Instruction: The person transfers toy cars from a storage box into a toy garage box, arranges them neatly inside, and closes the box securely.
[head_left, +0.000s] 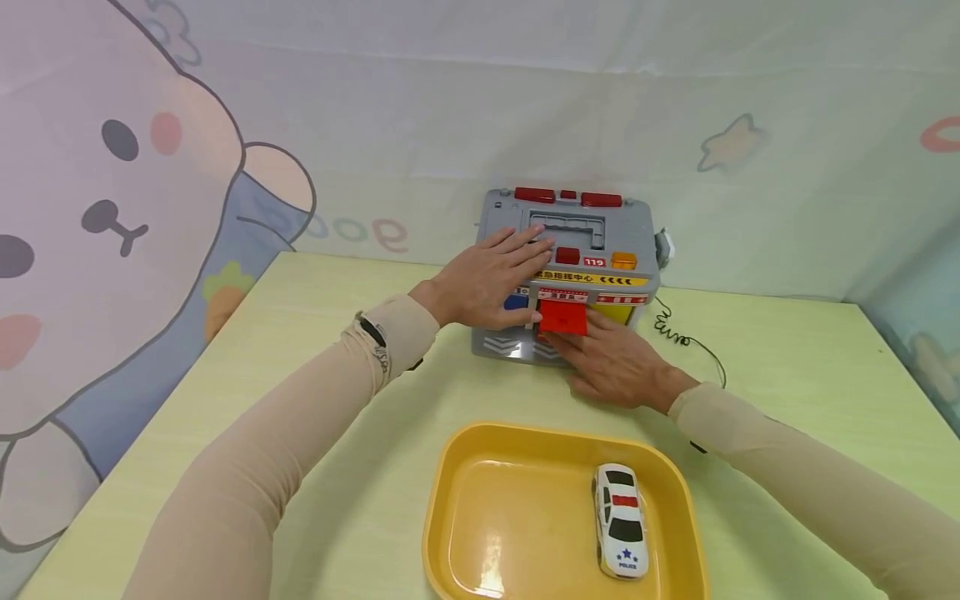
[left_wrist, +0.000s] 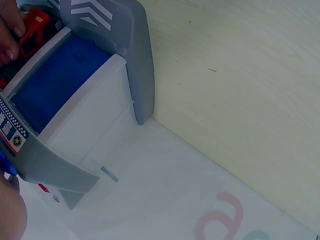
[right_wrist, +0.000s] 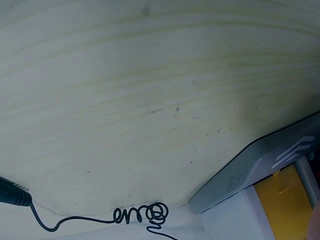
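Nearest first: yellow tray [head_left: 517, 521] is sitting in front of the toy station [head_left: 573, 265], with a white police car [head_left: 622, 522] standing on its wheels inside it, nose pointing away from the station. Pale green table [head_left: 810, 358] is running under both. Right hand [head_left: 618, 358] is reaching in low at the station's front, at the middle bay, fingertips touching a red toy vehicle [left_wrist: 34, 31] in the bay mouth; pinching or only pressing, cannot tell, since the flap and the hand are hiding most of it. Red flap [head_left: 564, 318] is sticking out from the station's front, above those fingers. Blue door [left_wrist: 60, 75] and yellow door [right_wrist: 285, 200] are flanking that bay on the station's front, both looking closed. Left hand [head_left: 495, 279] is lying released on the station's roof, fingers straight, probably steadying it; its thumb is sitting by the flap's edge, contact unclear. Coiled cord [head_left: 671, 333] is trailing off the station's right side; printed backdrop [head_left: 450, 108] is hanging behind the station. Step in hand is likely seating the red vehicle in the middle bay; next move is probably calling for clearing the right fingers before lowering the flap.
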